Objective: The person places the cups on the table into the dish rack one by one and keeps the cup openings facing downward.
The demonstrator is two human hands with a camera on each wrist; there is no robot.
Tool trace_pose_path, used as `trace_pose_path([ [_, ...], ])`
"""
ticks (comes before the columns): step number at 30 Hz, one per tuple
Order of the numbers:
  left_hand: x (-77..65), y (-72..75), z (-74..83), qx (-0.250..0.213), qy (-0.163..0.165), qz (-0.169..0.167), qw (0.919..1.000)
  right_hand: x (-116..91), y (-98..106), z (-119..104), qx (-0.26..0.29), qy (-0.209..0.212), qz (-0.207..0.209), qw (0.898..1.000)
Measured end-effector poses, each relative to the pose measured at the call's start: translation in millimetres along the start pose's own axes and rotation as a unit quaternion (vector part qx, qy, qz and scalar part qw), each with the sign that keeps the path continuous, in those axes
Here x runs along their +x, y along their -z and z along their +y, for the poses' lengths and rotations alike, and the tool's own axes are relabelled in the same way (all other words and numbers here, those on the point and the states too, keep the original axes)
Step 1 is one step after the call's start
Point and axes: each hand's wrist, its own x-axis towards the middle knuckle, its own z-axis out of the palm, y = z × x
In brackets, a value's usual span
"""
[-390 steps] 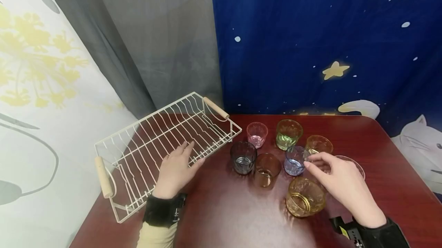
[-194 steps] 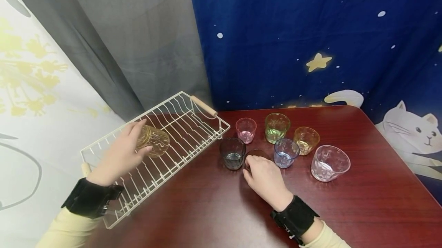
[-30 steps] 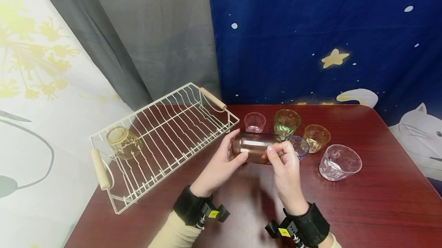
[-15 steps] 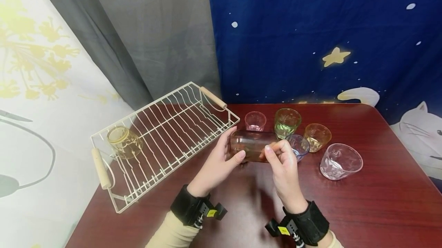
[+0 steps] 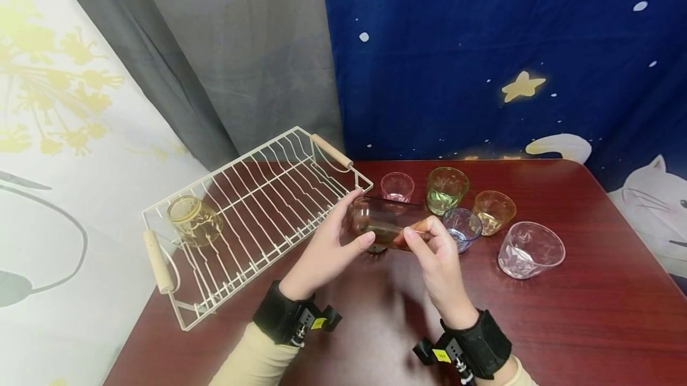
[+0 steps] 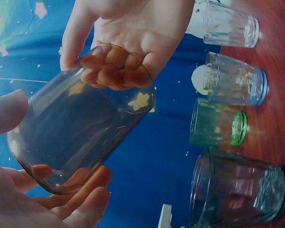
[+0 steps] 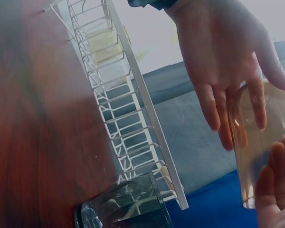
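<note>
Grey curtain [image 5: 274, 46] and blue curtain [image 5: 456, 46] back the table [image 5: 606, 290]. Left of the left hand [image 5: 325, 253], a rack [image 5: 157, 262] bears a tilted amber glass [image 5: 198, 226]. That hand grips the base of the brown glass [image 5: 383, 216]; the right hand [image 5: 441, 269] pinches its mouth end. Smooth walls might slip if grip slackens, striking the dark glass [image 6: 242, 190] below, mostly hidden from the head camera.

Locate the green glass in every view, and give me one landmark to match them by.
Head: the green glass is right of centre, between the pink glass and the yellow glass.
Left wrist: right of centre, just above the dark glass.
Right wrist: not in it.
Shared landmark: the brown glass, held in both hands.
</note>
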Motion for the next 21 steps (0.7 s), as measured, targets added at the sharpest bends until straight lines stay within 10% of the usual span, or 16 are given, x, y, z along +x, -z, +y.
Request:
trace_pose_path([
  [13,-3.2,24.5,-12.8,0.186,-0.027,0.034,0.9815,4.1,4.2,4.7,-0.108,-0.044,-0.086,0.989],
  [21,-4.1,49.7,-5.7,0.238,-0.026,0.029,0.9704,13.3,5.5,9.5,-0.234,-0.02,-0.126,0.964],
])
